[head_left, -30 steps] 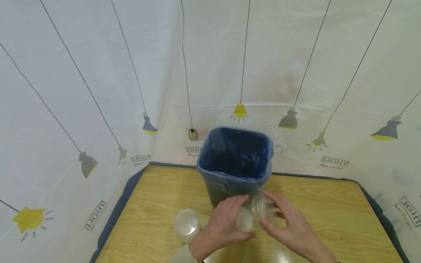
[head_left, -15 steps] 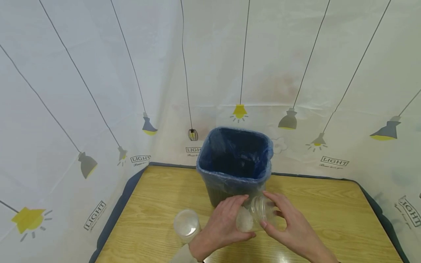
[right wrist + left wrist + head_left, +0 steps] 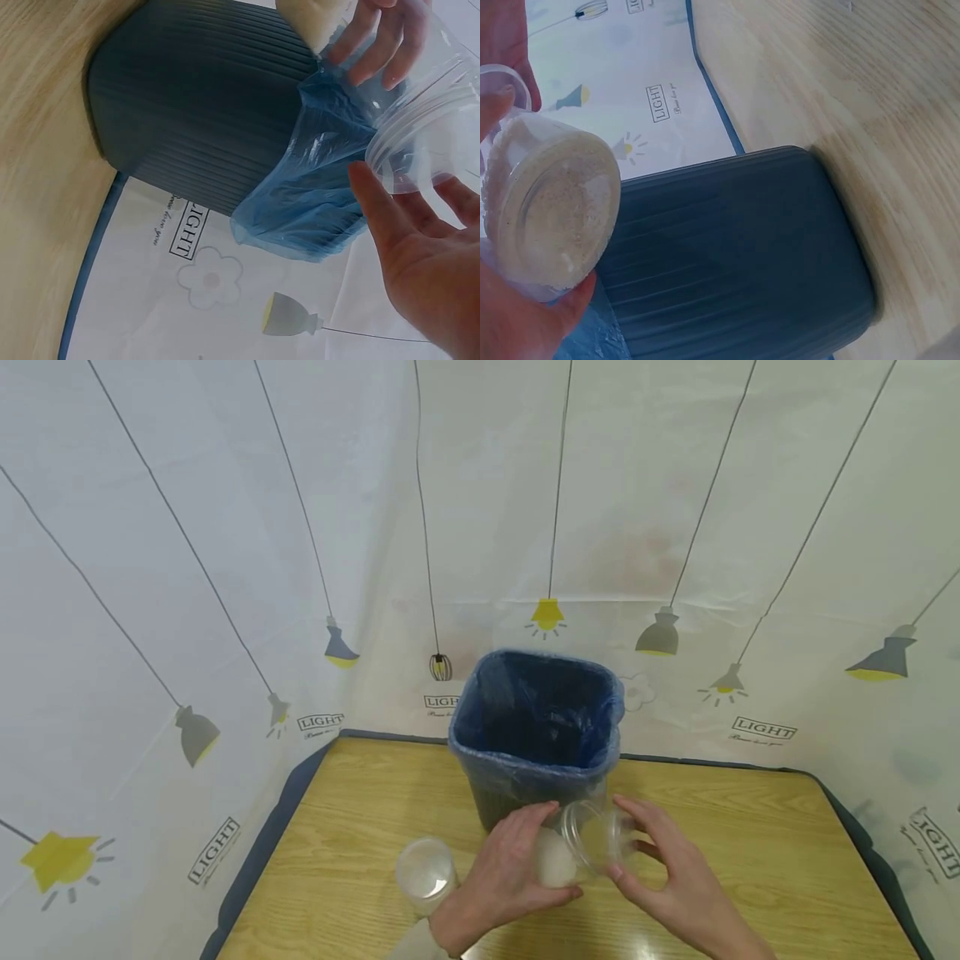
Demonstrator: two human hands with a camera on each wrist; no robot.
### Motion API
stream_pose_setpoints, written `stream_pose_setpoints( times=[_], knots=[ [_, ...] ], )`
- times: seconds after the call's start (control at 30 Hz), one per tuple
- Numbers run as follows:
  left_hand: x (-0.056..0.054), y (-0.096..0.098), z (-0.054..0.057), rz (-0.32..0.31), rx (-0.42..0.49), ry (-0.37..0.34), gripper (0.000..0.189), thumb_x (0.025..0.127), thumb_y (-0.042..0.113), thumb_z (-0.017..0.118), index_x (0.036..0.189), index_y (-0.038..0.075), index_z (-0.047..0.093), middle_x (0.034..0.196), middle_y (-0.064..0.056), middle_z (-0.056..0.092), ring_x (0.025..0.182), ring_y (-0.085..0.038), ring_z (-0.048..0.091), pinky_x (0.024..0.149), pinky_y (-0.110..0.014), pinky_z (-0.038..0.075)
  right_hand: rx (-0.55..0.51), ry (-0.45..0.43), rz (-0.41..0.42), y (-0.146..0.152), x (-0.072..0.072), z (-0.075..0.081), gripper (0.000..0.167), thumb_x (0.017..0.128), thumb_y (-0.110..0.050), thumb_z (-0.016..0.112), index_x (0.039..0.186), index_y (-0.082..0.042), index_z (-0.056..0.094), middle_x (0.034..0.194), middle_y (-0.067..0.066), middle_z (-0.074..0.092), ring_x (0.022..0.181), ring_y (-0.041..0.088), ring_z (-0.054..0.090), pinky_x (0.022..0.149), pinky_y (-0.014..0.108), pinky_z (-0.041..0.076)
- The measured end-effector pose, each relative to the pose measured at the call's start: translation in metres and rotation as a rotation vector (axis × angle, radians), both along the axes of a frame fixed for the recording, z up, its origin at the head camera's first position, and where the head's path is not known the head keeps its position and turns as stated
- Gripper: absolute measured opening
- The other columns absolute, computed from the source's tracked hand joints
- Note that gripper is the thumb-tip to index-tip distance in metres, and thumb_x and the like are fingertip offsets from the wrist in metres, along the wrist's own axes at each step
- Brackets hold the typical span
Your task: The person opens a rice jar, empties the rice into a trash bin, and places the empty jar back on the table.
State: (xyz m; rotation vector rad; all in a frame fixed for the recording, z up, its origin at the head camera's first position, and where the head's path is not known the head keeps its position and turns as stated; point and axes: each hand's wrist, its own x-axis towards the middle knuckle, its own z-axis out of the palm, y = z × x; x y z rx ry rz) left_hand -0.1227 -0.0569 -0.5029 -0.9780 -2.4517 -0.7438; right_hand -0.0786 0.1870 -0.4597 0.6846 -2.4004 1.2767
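Note:
My left hand point(image 3: 506, 864) grips a clear jar point(image 3: 562, 210) tipped on its side, with pale grainy stuff inside, its base facing the left wrist camera. Between thumb and fingers, my right hand point(image 3: 675, 877) holds a clear plastic jar point(image 3: 409, 142) with a ridged, threaded rim, and the table shows through its wall. The two jars meet mouth to mouth or nearly so, low in front of the bin. On the table left of my left wrist stands another clear jar point(image 3: 426, 870), pale inside.
A dark ribbed bin point(image 3: 498, 797) lined with a blue plastic bag point(image 3: 307, 187) stands just beyond my hands. The wooden table point(image 3: 360, 793) ends at a printed sheet wall point(image 3: 675, 485) behind and at both sides.
The right hand has shifted slightly right, turning its jar so the round rim faces more toward the head camera. My left hand stays nearly in place, and the standing jar has not moved.

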Motion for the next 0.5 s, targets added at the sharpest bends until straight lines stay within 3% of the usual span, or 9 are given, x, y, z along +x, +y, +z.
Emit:
stream_pose_setpoints(
  times=[0.2, 0.5],
  knots=[
    [0.0, -0.003, -0.005, 0.001, 0.06, -0.006, 0.105, 0.063, 0.05, 0.097, 0.145, 0.005, 0.048, 0.138, -0.008, 0.061, 0.123, -0.022, 0.06, 0.101, -0.04, 0.052, -0.014, -0.134, -0.067, 0.007, 0.003, -0.007, 0.074, 0.088, -0.007, 0.081, 0.153, -0.023, 0.047, 0.146, 0.004, 0.052, 0.12, 0.004, 0.055, 0.086, 0.034, 0.06],
    [0.001, -0.009, -0.012, -0.039, 0.16, -0.009, 0.103, 0.065, 0.047, 0.097, 0.146, 0.005, 0.047, 0.138, -0.009, 0.06, 0.125, -0.023, 0.059, 0.102, -0.039, 0.051, -0.043, -0.305, -0.11, 0.016, 0.006, -0.031, 0.064, 0.096, -0.018, 0.075, 0.153, -0.018, 0.047, 0.146, 0.008, 0.052, 0.115, 0.014, 0.061, 0.086, 0.031, 0.058]
  ],
)
